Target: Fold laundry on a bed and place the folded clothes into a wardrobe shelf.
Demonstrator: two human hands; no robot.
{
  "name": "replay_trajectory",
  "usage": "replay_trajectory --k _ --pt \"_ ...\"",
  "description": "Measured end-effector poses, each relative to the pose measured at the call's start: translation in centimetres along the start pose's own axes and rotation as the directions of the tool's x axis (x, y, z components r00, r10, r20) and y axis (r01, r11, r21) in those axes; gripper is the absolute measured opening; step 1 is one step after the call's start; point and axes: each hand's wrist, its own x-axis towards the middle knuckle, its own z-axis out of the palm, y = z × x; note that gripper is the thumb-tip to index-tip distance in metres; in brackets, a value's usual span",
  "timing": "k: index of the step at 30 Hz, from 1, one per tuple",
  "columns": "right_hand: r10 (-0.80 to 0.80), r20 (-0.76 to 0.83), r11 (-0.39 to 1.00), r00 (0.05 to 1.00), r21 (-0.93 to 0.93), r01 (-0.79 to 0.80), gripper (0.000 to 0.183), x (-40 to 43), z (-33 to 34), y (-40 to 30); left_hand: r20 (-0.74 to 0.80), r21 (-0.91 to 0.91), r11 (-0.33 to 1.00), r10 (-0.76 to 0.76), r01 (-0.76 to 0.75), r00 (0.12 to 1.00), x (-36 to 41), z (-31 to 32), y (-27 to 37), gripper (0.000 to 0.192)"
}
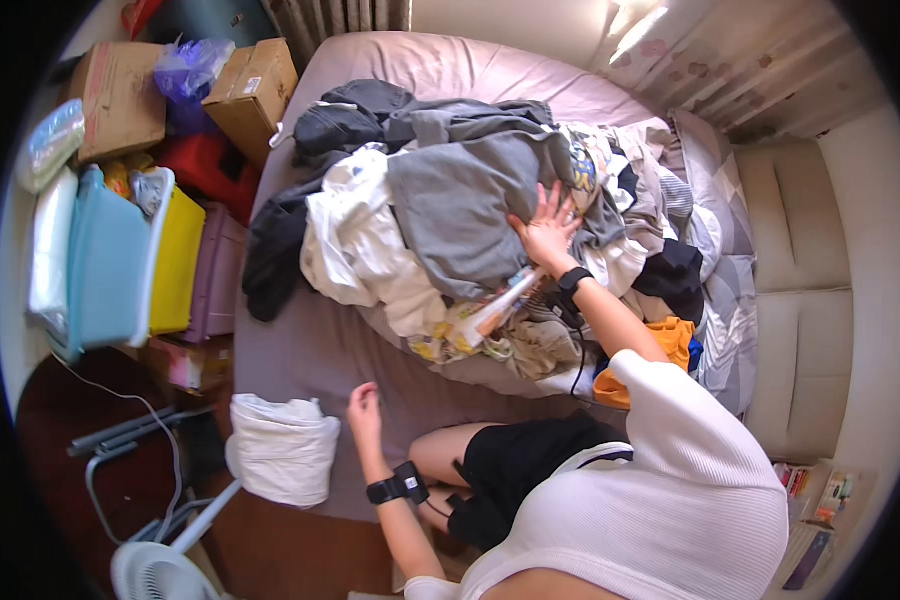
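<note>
My right hand (549,231) lies with fingers spread on a grey garment (465,202), at its right edge on top of a large clothes pile. Loosely curled, my left hand (364,414) is over the near part of the bed, with nothing visible in it. To its left, a folded white garment (285,450) rests at the bed's edge. White clothing (352,225) and dark clothing (277,255) spread along the pile's left side. Below my right wrist is a white, stick-like object (502,304), blurred. An orange garment (671,341) lies near my right elbow.
The bed (300,360) has a padded headboard (795,352) at right. Stacked left of it are cardboard boxes (124,97), a light-blue bin (109,262) and a purple bin (214,277). A white fan (161,570) and a metal-framed chair (112,450) stand at lower left.
</note>
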Motion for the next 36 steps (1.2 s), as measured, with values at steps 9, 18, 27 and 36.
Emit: replay_trajectory --k 9,18,27,36 --pt "-0.162 -0.337 0.985 0.928 0.002 0.173 0.081 -1.7 0.7 -0.6 -0.319 -0.237 0.917 0.237 -0.319 0.918 -12.7 7.2 1.5 0.02" --pt "-0.525 -0.051 0.751 0.85 0.442 0.491 0.057 -5.6 -6.5 2.7 -0.199 -0.122 0.21 0.952 -0.97 0.232 -31.5 8.4 24.0 0.037" --pt "-0.417 -0.227 0.711 0.88 0.522 0.472 0.028 -2.3 -12.5 21.3 -0.301 0.066 0.549 0.807 -0.834 0.507 -26.7 16.9 24.3 0.013" --pt "-0.512 0.03 0.817 0.858 0.324 0.477 0.046 -4.3 -11.0 17.6 -0.395 -0.117 0.774 0.539 -0.622 0.744 -21.1 19.4 20.8 0.014"
